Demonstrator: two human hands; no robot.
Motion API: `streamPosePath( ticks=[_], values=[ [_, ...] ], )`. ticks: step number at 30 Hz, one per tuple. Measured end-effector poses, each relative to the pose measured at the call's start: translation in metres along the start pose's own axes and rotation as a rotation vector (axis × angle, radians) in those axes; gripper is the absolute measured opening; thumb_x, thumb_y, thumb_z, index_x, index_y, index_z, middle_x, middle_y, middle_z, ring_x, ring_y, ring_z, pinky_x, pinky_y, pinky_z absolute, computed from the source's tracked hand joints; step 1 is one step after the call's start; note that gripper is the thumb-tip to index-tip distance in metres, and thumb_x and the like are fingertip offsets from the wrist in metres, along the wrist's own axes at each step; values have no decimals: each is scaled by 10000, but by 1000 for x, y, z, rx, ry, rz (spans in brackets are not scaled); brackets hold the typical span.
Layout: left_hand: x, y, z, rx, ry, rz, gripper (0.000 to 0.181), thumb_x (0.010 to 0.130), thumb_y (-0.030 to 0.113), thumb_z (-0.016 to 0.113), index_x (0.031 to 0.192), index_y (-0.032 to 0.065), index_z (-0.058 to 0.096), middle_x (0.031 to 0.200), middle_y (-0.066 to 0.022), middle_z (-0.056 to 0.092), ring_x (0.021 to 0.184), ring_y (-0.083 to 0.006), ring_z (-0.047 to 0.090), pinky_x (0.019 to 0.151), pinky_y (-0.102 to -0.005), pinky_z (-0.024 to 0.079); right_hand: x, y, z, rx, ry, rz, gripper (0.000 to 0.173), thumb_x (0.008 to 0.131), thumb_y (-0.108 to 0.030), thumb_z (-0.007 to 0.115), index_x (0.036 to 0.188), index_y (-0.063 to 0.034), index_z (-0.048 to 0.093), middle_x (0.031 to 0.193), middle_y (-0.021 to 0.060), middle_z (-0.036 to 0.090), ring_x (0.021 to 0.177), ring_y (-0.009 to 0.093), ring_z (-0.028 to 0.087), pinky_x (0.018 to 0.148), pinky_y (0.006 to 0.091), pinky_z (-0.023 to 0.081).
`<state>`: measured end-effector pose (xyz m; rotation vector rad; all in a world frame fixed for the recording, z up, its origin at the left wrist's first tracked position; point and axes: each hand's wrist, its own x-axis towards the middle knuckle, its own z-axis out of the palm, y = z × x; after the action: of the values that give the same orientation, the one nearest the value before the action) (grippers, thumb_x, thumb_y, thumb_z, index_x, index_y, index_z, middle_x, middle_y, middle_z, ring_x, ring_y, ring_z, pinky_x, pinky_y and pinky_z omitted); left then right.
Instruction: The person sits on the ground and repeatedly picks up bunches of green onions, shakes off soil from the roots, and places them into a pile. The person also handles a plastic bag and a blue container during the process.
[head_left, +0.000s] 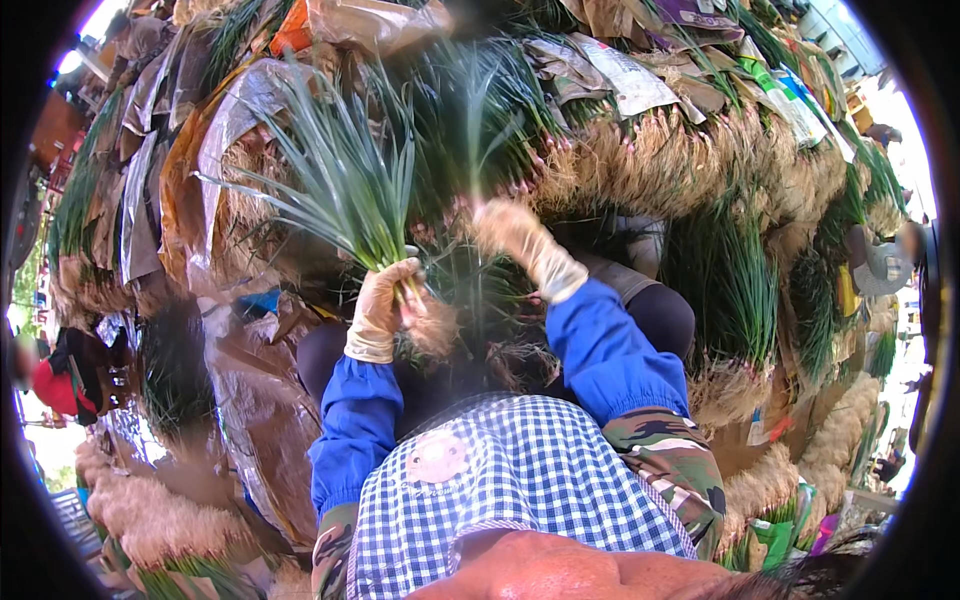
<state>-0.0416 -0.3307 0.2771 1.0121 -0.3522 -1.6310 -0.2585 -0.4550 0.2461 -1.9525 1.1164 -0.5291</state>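
Note:
My gloved left hand is closed around the lower stems of a bunch of green allium seedlings. Their long leaves fan up and away from me, and the pale roots hang below my fingers. To the right, my gloved right hand is blurred by motion, with its fingertips at the base of a single upright allium seedling. Just beyond both hands lies a dense row of allium seedlings, pinkish stem bases and roots facing me. Loose seedlings lie low between my forearms.
Root-fringed seedling bundles curve across the far right, partly under plastic sheets. Another bundle stands right of my knee. Brown plastic sheeting lies at left. People are at both edges.

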Motion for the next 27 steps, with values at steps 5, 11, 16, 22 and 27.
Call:
streamPosePath(
  ticks=[5, 11, 16, 22, 27],
  values=[
    [0, -10, -3, 211, -81, -146, 189, 837, 101, 559, 899, -61, 634, 644, -101, 618, 439, -152, 556, 384, -223, 447, -48, -41, 59, -506, -358, -313, 467, 891, -462, 447, 921, -31, 624, 806, 121, 642, 737, 226, 621, 648, 327, 487],
    [-17, -3, 8, 312, -96, -184, 165, 793, 65, 575, 839, -88, 616, 584, -120, 606, 455, -171, 568, 444, -258, 478, -28, -90, 50, 1229, -91, 662, 357, 872, -417, 513, 785, -79, 589, 636, 17, 570, 522, 131, 498, 519, 293, 405],
    [-33, 10, 20, 245, -32, -62, 171, 776, 73, 569, 817, -89, 608, 582, -122, 603, 416, -165, 549, 367, -237, 437, -34, -63, 63, 1946, 101, 374, 252, 879, -266, 485, 665, -134, 470, 502, -9, 457, 422, 121, 409, 459, 273, 335],
    [-31, 19, -4, -91, 8, 154, 178, 772, 30, 601, 910, -75, 564, 602, -130, 588, 505, -184, 568, 543, -289, 503, -5, -27, 3, -239, -288, 366, 267, 873, -309, 462, 930, -86, 599, 762, 69, 619, 630, 187, 559, 596, 308, 453],
    [-7, 1, -5, -26, -49, 30, 278, 793, 58, 611, 1038, -49, 532, 743, -99, 603, 582, -173, 578, 585, -281, 502, 37, 22, -71, -409, 442, 647, 437, 838, -342, 464, 1168, -64, 532, 955, 174, 640, 906, 305, 613, 812, 387, 463]
  ],
)
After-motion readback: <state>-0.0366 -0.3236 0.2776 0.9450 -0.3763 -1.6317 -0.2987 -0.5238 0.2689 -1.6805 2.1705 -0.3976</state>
